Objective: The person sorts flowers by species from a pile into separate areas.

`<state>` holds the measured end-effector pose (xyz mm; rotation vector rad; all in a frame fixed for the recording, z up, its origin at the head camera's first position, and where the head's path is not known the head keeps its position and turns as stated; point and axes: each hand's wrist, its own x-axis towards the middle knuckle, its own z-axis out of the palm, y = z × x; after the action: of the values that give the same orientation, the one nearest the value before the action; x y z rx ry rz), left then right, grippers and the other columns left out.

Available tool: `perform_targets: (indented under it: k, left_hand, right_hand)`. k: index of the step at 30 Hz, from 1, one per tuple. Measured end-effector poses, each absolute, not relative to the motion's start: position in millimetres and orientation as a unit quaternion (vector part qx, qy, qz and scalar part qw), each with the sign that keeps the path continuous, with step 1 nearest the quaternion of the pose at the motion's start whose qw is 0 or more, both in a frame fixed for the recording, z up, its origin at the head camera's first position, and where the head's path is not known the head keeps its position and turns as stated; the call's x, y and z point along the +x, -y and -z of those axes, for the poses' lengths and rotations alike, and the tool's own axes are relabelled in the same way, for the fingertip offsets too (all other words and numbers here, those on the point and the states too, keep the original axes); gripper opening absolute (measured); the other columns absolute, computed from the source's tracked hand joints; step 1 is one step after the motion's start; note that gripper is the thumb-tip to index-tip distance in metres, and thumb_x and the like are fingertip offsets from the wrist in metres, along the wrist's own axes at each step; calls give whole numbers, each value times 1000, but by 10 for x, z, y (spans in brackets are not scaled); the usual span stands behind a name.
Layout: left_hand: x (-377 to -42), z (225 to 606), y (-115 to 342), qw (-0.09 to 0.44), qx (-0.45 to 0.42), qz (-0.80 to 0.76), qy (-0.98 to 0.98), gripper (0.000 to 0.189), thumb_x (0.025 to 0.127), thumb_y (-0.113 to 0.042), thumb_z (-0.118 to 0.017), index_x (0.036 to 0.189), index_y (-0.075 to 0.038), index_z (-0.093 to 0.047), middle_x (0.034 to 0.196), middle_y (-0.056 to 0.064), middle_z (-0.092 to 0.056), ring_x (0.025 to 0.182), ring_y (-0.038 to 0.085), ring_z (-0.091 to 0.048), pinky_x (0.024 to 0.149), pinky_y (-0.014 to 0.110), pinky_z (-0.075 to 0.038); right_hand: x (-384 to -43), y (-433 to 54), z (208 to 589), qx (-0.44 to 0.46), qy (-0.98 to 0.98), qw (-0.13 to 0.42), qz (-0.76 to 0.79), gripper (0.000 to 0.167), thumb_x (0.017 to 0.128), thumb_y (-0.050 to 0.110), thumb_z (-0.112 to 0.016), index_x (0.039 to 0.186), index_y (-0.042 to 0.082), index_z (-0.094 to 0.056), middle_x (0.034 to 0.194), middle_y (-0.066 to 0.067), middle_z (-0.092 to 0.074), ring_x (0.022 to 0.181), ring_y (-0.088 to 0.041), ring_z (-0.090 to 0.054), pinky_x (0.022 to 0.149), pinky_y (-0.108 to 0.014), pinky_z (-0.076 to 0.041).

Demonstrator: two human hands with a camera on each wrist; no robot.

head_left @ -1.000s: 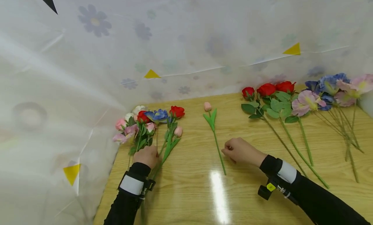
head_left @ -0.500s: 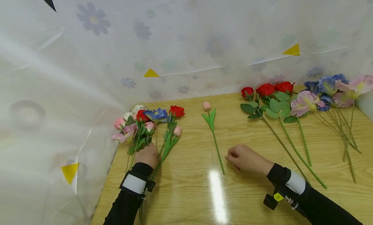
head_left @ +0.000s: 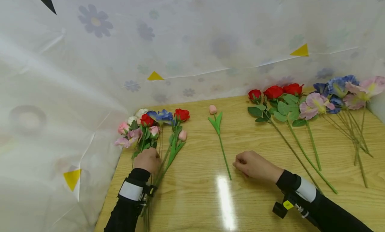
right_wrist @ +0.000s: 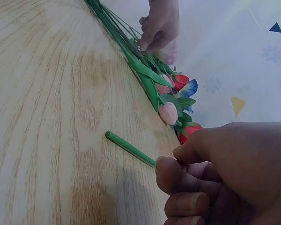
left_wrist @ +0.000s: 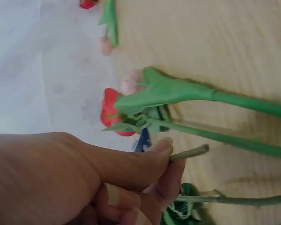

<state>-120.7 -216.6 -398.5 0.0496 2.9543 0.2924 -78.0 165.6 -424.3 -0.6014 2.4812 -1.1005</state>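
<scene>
Expect the single pink tulip (head_left: 218,129), lying on the table (head_left: 192,205) just beside the empty, loosely curled right hand (head_left: 255,165), to prove light and springy, best taken mid-stem, with the left hand (head_left: 147,160) pinching a stem (left_wrist: 192,152) beside the bunch (head_left: 147,133), of which bloom hard to tell.

The left hand (head_left: 147,161) has shifted left — the right hand (head_left: 255,165), slightly away from the lone tulip (head_left: 218,125).

A glossy glare leapt off the smooth, wood-grained table (head_left: 192,195) by its near edge, while at its far left corner the bunched flowers (head_left: 147,120) looked matt and clothlike, the lone tulip stem (head_left: 225,156) plasticky-smooth, the creased wall sheet (head_left: 192,44) faintly shiny!
</scene>
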Motion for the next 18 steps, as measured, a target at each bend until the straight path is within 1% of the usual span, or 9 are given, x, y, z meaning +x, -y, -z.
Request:
perform_targets:
  k: [3,6,9,12,16,18]
  left_hand:
    - [-1210,3899,2196,65,24,-127,-989,10,91,-16,-71,88,-9,-77,76,7,-72,57,20,-62,55,41,-52]
    - [-1202,3802,2179,44,27,-147,-988,13,92,-18,-70,86,-8,-77,72,6,-71,53,16,-58,50,34,-47]
    - [-1186,3698,2099,33,33,-171,-984,13,94,-19,-69,89,-8,-75,74,5,-70,54,13,-55,50,30,-42]
    - [-1156,3589,1937,22,52,-206,-977,13,94,-20,-69,92,-8,-73,78,4,-70,58,12,-54,53,28,-41]
    - [-1117,3459,1604,6,99,-265,-959,12,92,-22,-72,90,-11,-72,79,2,-69,62,10,-54,58,27,-41]
    - [-1095,3415,1416,20,127,-309,-942,11,92,-23,-72,90,-13,-71,81,1,-69,61,10,-56,57,27,-44]
  right_hand:
    - [-776,-1664,4252,-213,-879,179,388,34,103,19,-53,72,8,-60,50,8,-44,42,-6,-38,49,-22,-34]
    - [-770,-1658,4256,-214,-879,172,389,32,103,18,-53,74,8,-60,50,8,-43,43,-6,-39,50,-22,-35]
    - [-768,-1632,4231,-216,-876,163,399,31,104,18,-52,76,8,-61,52,9,-42,44,-5,-38,50,-22,-35]
    - [-760,-1579,4157,-227,-868,144,417,29,104,20,-52,80,8,-61,55,8,-43,46,-4,-38,50,-22,-35]
    - [-738,-1465,4022,-249,-852,116,445,23,104,24,-53,87,12,-62,61,3,-54,49,-3,-38,51,-22,-35]
    - [-731,-1392,3960,-257,-844,105,459,19,104,25,-53,92,14,-63,66,2,-58,52,-2,-42,52,-22,-38]
